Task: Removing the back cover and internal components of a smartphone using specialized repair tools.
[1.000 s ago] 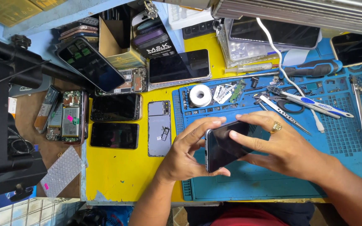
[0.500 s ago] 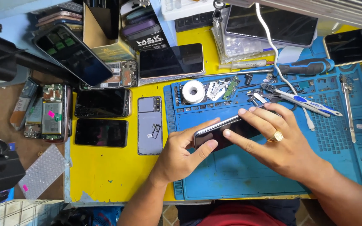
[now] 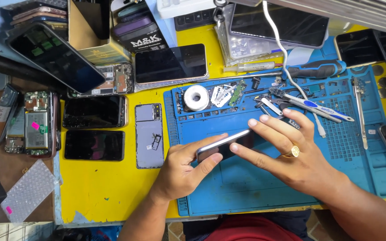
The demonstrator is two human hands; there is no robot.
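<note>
Both hands hold a dark smartphone (image 3: 223, 145) edge-on just above the blue repair mat (image 3: 264, 187). My left hand (image 3: 184, 167) grips its left end with thumb and fingers. My right hand (image 3: 287, 154), with a gold ring on one finger, lies over the phone's right part, fingers spread along its top edge. Most of the phone's face is hidden by my right hand.
A roll of white tape (image 3: 196, 97), tweezers (image 3: 359, 109), a toothbrush (image 3: 318, 108) and small parts lie at the mat's far side. A purple back cover (image 3: 149, 136), several dark phones (image 3: 94, 145) and an opened phone (image 3: 36, 125) lie on the yellow table (image 3: 99, 192) at left.
The phone has been tipped from face-up to nearly edge-on and lowered toward the mat. Both hands stayed on it and shifted slightly.
</note>
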